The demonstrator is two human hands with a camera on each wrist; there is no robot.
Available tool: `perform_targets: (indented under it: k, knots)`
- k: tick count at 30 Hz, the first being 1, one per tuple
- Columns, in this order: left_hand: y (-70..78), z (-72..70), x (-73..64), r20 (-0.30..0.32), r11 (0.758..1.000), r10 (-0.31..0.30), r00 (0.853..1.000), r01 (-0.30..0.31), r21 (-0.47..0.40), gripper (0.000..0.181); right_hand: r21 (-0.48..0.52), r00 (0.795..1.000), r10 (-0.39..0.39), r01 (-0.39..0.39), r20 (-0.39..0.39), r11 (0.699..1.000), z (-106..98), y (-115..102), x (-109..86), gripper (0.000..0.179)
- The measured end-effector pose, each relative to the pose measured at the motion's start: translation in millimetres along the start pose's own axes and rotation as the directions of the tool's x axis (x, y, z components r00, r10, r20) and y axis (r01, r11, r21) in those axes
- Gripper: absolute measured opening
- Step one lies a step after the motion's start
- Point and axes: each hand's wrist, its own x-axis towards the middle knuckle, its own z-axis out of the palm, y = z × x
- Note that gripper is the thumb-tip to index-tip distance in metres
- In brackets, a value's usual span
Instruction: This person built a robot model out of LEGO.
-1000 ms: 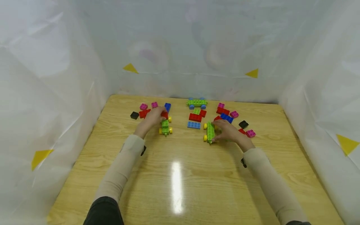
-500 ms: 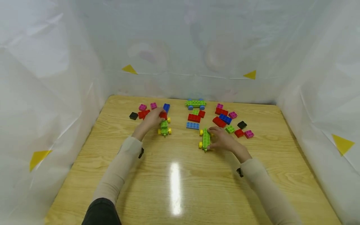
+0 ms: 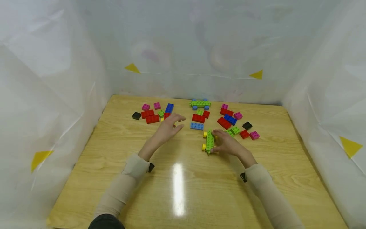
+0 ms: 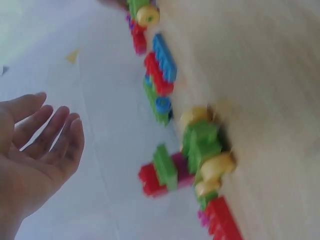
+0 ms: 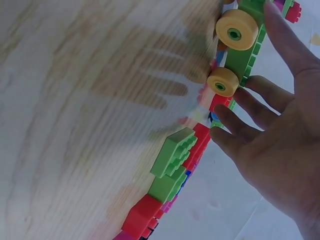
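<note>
My right hand [image 3: 227,143] grips a green toy car base [image 3: 210,141] with yellow wheels, thumb at its near end and a finger at its far end. In the right wrist view, two yellow wheels [image 5: 236,30] face the camera beside the fingers. My left hand [image 3: 166,128] is raised with relaxed fingers and nothing in them, left of the light blue brick [image 3: 197,126]. Another green car base with yellow wheels [image 4: 202,142] stands below it in the left wrist view, with bricks about it; in the head view that hand mostly hides it.
A third green car base [image 3: 199,104] with blue wheels stands at the table's back edge. Red bricks [image 3: 198,118] lie in front of it. Loose bricks lie left, by a black brick [image 3: 136,115], and right, by a pink brick [image 3: 254,135]. White sheeting [image 3: 183,47] encloses the table.
My left hand has let go of the left car and moved right and nearer. My right hand has drawn its car base slightly left and nearer, uncovering green bricks behind it.
</note>
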Motion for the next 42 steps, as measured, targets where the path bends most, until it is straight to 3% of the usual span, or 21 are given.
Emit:
perform_targets:
  k: [3,8,10,14,19,31,42]
  knots:
    - [2.4,22.8,-4.9,0.124,0.999,-0.025,0.992,0.030,-0.041,0.038,0.025,1.000,-0.017,0.017,0.003,1.000,2,0,-0.8,0.085]
    - [-1.7,64.9,-7.1,0.302,0.991,-0.074,0.950,0.105,-0.088,0.066,0.049,0.999,-0.043,0.043,-0.005,0.998,6,-3,-4.5,0.085]
    - [-3.4,77.7,-6.6,0.337,0.988,-0.087,0.938,0.124,-0.090,0.077,0.050,0.998,-0.053,0.054,-0.018,0.997,8,-5,-5.7,0.084]
    - [-7.8,93.4,-4.2,0.368,0.991,-0.091,0.926,0.120,-0.056,0.090,0.059,0.996,-0.077,0.079,-0.039,0.995,12,-6,-8.1,0.084]
    - [-10.8,100.2,-1.6,0.399,0.995,-0.098,0.912,0.103,0.008,0.094,0.074,0.996,-0.084,0.087,-0.038,0.993,16,-9,-11.3,0.086]
    - [-10.2,100.6,-2.7,0.442,0.991,-0.116,0.890,0.076,0.108,0.095,0.105,0.996,-0.082,0.084,-0.026,0.991,21,-14,-16.3,0.086]
    - [-5.8,101.4,-7.4,0.457,0.976,-0.136,0.879,0.039,0.216,0.103,0.111,0.994,-0.100,0.103,-0.035,0.988,27,-18,-22.0,0.086]
